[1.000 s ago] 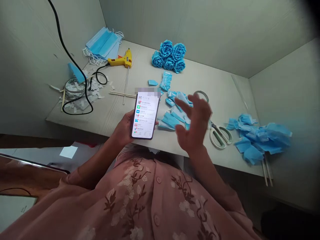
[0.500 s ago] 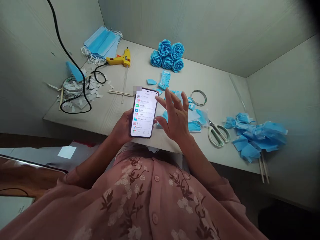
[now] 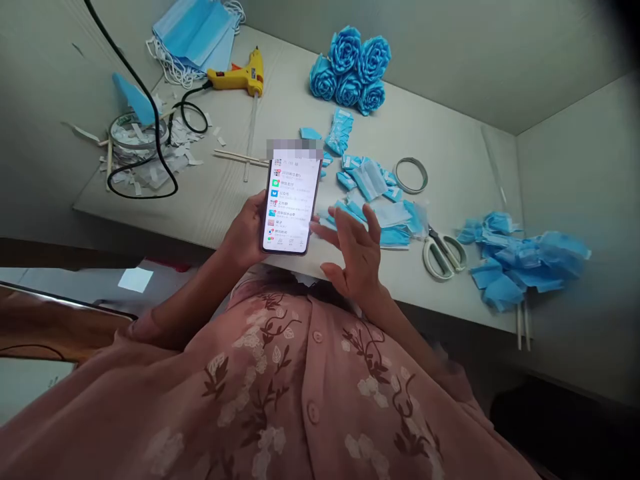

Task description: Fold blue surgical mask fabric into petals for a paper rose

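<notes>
My left hand (image 3: pixel 249 230) is wrapped round the left edge of a smartphone (image 3: pixel 290 207), held upright over the front edge of the table. Its lit screen shows a list with small icons; the top strip is blurred out. My right hand (image 3: pixel 354 253) hovers at the phone's lower right, fingers apart and slightly bent, holding nothing. Beyond the right hand lie cut blue face mask pieces (image 3: pixel 393 213). A pair of scissors (image 3: pixel 443 253) with pale handles rests on the table to their right.
Blue mask-fabric roses (image 3: pixel 350 70) stand at the back, near a yellow glue gun (image 3: pixel 240 77) and stacked face masks (image 3: pixel 197 30). A black cable (image 3: pixel 133 67) hangs over paper scraps (image 3: pixel 165 170) at left. A tape roll (image 3: pixel 411 175) and blue fabric bundle (image 3: pixel 525 257) lie right.
My right hand has dropped from beside the phone's upper edge to its lower right. The view has tilted down, and the screen still shows the same list.
</notes>
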Demonstrator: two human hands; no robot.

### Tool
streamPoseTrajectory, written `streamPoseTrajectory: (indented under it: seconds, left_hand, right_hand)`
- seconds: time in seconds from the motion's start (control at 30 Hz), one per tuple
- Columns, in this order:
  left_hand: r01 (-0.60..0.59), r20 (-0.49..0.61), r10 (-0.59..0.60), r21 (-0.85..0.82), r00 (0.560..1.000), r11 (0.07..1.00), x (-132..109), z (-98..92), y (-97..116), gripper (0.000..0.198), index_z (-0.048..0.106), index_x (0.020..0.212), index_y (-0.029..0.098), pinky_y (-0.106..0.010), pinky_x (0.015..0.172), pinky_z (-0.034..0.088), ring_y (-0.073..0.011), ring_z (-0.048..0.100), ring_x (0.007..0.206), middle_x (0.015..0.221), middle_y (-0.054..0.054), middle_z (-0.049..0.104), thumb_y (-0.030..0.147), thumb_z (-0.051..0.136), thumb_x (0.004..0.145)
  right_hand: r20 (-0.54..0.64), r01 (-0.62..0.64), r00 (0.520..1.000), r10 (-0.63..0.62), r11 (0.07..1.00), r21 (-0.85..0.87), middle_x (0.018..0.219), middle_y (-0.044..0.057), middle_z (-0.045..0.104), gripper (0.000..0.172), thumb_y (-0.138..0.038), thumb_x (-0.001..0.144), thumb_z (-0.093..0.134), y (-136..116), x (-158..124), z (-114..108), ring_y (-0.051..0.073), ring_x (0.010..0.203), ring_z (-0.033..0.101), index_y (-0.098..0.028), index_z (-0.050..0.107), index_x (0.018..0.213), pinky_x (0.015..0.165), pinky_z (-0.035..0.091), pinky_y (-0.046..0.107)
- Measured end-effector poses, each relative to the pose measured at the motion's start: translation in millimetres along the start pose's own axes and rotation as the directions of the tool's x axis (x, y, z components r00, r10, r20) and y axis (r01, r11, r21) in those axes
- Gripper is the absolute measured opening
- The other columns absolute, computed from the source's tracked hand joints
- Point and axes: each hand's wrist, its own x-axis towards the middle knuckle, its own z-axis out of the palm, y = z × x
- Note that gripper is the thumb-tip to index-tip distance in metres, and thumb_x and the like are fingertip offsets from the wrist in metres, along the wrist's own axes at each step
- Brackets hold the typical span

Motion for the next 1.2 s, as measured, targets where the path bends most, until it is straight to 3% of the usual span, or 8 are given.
streamPoseTrajectory:
  seconds: [0.1, 0.27, 0.47, 0.73, 1.03, 1.2]
  left_hand:
    - [0.002, -0.010, -0.002, -0.001, 1.000, 1.000, 0, 3.6, 1, 0.040, 0.076, 0.116, 0.013, -0.038, 0.087, 0.067, -0.0298, 0.082, 0.100, 0.096, -0.008, 0.085, 0.034, 0.045, 0.102]
    - [0.060, 0.013, -0.060, -0.010, 0.998, 0.998, -2, 7.6, 3, 0.047, 0.074, 0.126, 0.012, -0.049, 0.097, 0.065, -0.0350, 0.081, 0.108, 0.108, -0.013, 0.085, 0.039, 0.044, 0.100]
    - [0.025, 0.023, -0.025, -0.016, 0.999, 1.000, -1, 4.6, 1, 0.046, 0.074, 0.126, 0.013, -0.045, 0.102, 0.063, -0.0322, 0.080, 0.112, 0.109, -0.010, 0.085, 0.037, 0.043, 0.103]
    - [0.069, -0.022, -0.070, -0.025, 0.997, 0.997, -2, 7.6, 3, 0.053, 0.073, 0.131, 0.010, -0.049, 0.096, 0.065, -0.0352, 0.079, 0.111, 0.104, -0.014, 0.084, 0.039, 0.036, 0.105]
    - [0.057, -0.064, -0.058, -0.015, 0.996, 0.998, -3, 14.1, 4, 0.050, 0.074, 0.126, 0.010, -0.044, 0.088, 0.068, -0.0326, 0.082, 0.100, 0.099, -0.014, 0.084, 0.035, 0.037, 0.104]
    - [0.043, -0.023, -0.043, -0.022, 0.999, 0.999, -1, 5.7, 3, 0.048, 0.072, 0.133, 0.013, -0.045, 0.092, 0.067, -0.0329, 0.081, 0.105, 0.106, -0.012, 0.084, 0.035, 0.044, 0.101]
  right_hand:
    - [0.015, 0.034, 0.999, -0.034, 0.998, 0.045, 0.118, 0.001, 0.085, 0.073, -0.055, 0.113, 0.032, -6, -7, 2, 0.025, 0.132, 0.071, -0.018, 0.017, 0.175, 0.139, 0.022, 0.046]
    - [0.076, 0.089, 0.993, -0.093, 0.994, 0.059, 0.115, -0.001, 0.086, 0.076, -0.057, 0.113, 0.032, -10, -11, 6, 0.023, 0.132, 0.072, -0.018, 0.012, 0.175, 0.140, 0.022, 0.046]
    - [0.103, 0.155, 0.980, -0.168, 0.980, 0.121, 0.122, 0.003, 0.084, 0.076, -0.056, 0.113, 0.033, -11, -9, 10, 0.022, 0.143, 0.065, -0.016, 0.012, 0.175, 0.140, 0.022, 0.050]
    - [0.033, 0.101, 0.994, -0.103, 0.992, 0.071, 0.111, -0.002, 0.087, 0.072, -0.054, 0.114, 0.030, -7, -11, 6, 0.022, 0.132, 0.073, -0.019, 0.017, 0.175, 0.138, 0.028, 0.046]
    - [0.050, 0.142, 0.988, -0.148, 0.984, 0.108, 0.117, 0.001, 0.086, 0.073, -0.054, 0.113, 0.033, -7, -14, 9, 0.023, 0.134, 0.072, -0.017, 0.017, 0.174, 0.137, 0.030, 0.049]
    - [0.051, 0.160, 0.985, -0.166, 0.982, 0.097, 0.117, 0.001, 0.086, 0.072, -0.053, 0.113, 0.035, -6, -9, 6, 0.021, 0.137, 0.070, -0.016, 0.020, 0.173, 0.138, 0.027, 0.048]
